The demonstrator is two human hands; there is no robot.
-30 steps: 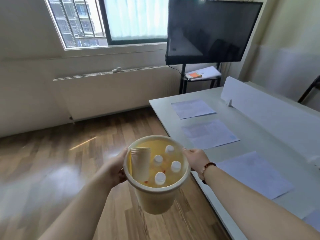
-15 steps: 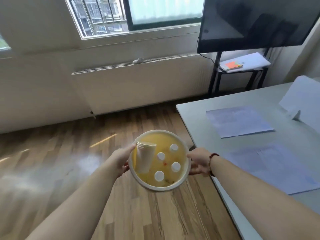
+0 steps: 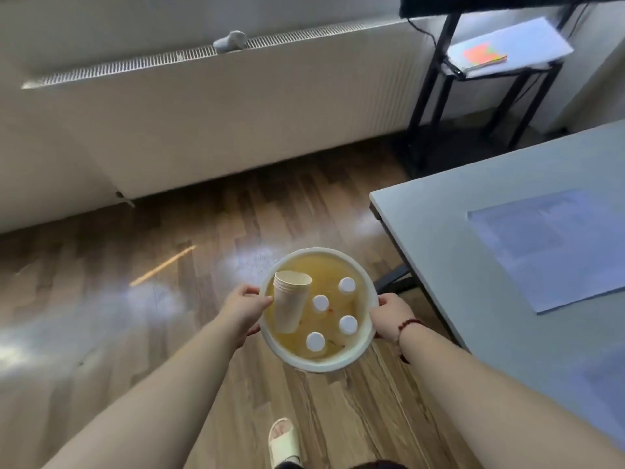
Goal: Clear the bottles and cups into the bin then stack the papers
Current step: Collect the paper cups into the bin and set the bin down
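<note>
I hold a round cream bin (image 3: 341,362) over the wooden floor, left of the table. My left hand (image 3: 245,308) grips its left rim and my right hand (image 3: 392,314) grips its right rim. Inside stand several bottles with white caps (image 3: 347,324), and a stack of paper cups (image 3: 289,304) leans against the left wall. A sheet of paper (image 3: 554,245) lies flat on the grey table (image 3: 439,238). Another sheet (image 3: 605,377) shows at the right edge.
A long white radiator (image 3: 236,106) runs along the far wall. A black stand (image 3: 473,106) with papers and coloured notes (image 3: 483,54) on its shelf stands beyond the table's corner. My sandalled foot (image 3: 284,441) is on the floor below the bin.
The bin has gone down toward the floor, still held by both hands. My view has tilted down and left, so the window and screen have left the frame.
</note>
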